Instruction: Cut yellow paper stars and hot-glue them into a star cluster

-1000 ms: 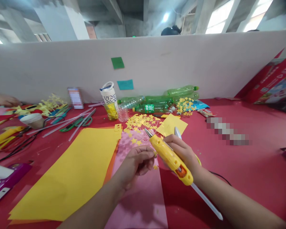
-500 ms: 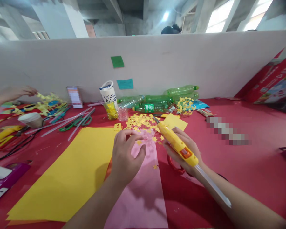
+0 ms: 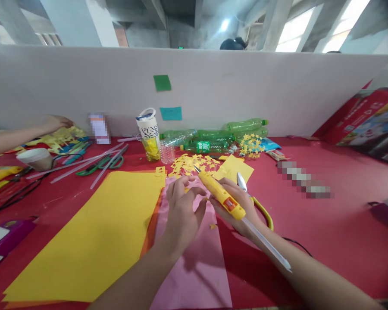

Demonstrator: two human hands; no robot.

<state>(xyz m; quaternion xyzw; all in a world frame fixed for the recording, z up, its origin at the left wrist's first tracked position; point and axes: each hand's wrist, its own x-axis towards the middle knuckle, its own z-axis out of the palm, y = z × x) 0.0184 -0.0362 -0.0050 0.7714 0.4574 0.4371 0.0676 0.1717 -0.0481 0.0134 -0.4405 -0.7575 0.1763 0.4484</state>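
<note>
My right hand (image 3: pixel 237 206) is wrapped round a yellow hot glue gun (image 3: pixel 220 192), its nozzle pointing away and a long clear glue stick (image 3: pixel 268 244) out of its back. Beside it, my left hand (image 3: pixel 184 206) is curled over pink paper (image 3: pixel 194 275), thumb and forefinger pinched on a small yellow piece, apparently a paper star (image 3: pixel 207 198); fingers partly hide it. Just beyond both hands lies a pile of yellow paper stars (image 3: pixel 194 163). Yellow-handled scissors (image 3: pixel 263 214) lie by my right hand, partly covered by it.
Yellow sheets (image 3: pixel 84 232) lie on the left. Green bottles (image 3: pixel 213 134), a clear cup (image 3: pixel 167 153) and a white tumbler (image 3: pixel 148 127) stand or lie along the partition (image 3: pixel 116 82). Green scissors (image 3: pixel 100 165) and glue sticks are at left, where another person's hand (image 3: pixel 56 123) reaches in.
The glue gun has moved left, closer to my left hand. My left hand has shifted right, and its thumb and forefinger have closed together. Yellow-handled scissors now show beside my right hand.
</note>
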